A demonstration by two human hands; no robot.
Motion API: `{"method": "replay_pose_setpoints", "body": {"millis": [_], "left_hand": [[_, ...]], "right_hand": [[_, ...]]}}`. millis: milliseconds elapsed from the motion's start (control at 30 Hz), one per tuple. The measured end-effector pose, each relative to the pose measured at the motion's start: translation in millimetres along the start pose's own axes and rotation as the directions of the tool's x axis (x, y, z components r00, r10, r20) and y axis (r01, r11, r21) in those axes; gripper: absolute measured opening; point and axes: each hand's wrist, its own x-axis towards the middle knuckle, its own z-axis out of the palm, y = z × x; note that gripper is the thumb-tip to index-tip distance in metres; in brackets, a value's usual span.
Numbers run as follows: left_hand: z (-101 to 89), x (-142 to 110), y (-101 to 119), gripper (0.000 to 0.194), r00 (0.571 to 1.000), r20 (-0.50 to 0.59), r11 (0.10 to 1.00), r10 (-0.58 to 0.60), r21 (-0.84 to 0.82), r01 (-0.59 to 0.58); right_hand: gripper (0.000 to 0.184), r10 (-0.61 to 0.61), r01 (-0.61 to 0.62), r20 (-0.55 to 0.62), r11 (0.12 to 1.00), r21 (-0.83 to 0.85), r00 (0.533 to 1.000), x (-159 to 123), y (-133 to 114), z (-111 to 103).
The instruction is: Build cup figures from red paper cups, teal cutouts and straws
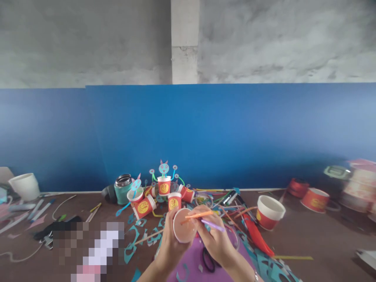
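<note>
My left hand (168, 243) is wrapped round a paper cup (183, 232), its open mouth tilted toward me. In my right hand (217, 243), pinched fingers hold a thin orange straw (204, 214) that reaches over the cup's mouth; its inner end seems to lie inside the cup. A purple straw (214, 225) also sticks out of the right hand's grip. Beneath my hands lies a purple sheet (188, 262) with black-handled scissors (208, 260). Just beyond stands a red and white paper cup (174, 201). Behind it is a cup with a blue cat-face cutout (163, 169) and straw arms.
Tipped paper cups (143, 207) and a teal flask (123, 192) stand left of centre. Blue paper scraps (132, 243) litter the table. On the right are loose straws and pens (230, 197), a red tool (257, 237) and stacked white cups (270, 207). A blue partition (188, 133) closes the back.
</note>
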Motion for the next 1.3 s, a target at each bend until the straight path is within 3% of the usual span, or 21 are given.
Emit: {"method": "replay_pose_setpoints", "body": {"millis": [167,467,767,1067,1300], "left_hand": [[-2.4,4.7,3.7,0.038,1.000,0.001,0.999,0.024,-0.046,-0.024],[-0.4,-0.8,-3.6,0.049,0.992,0.062,0.981,-0.113,-0.152,0.121],[-1.1,0.5,2.2,0.045,0.990,0.064,0.973,-0.125,-0.186,0.135],[1.0,-0.4,8.2,0.052,0.972,0.151,0.950,-0.182,-0.230,0.213],[4.2,-2.7,2.9,0.044,0.951,0.177,0.901,-0.254,-0.313,0.299]], "right_hand": [[0.021,-0.005,0.004,0.045,1.000,0.017,0.999,0.8,-4.5,-0.4],[0.019,-0.009,0.009,0.033,1.000,-0.003,0.999,0.7,-1.9,0.0],[0.021,-0.015,0.015,0.074,1.000,-0.008,0.997,0.6,-4.7,1.2],[0.014,0.042,-0.018,0.110,0.978,-0.209,0.993,0.5,2.3,9.1],[0.022,0.095,-0.092,0.006,0.978,-0.185,0.995,4.4,-15.4,-1.6]]}}
